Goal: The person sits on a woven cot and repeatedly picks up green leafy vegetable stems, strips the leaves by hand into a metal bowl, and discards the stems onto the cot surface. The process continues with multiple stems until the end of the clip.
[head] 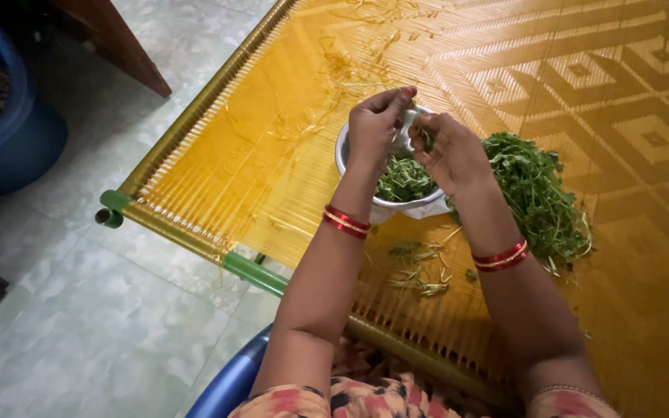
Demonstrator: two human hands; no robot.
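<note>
1. While both hands are held over the steel bowl, a thin green sprig is pinched between the fingertips of the left hand and the right hand, which are brought close together.
2. A heap of leafy greens is seen just right of the bowl, and discarded stems are scattered nearer, on the yellow woven cot.
3. Plucked leaves are held in the bowl; at far left a blue tub is seen with dark contents.
</note>
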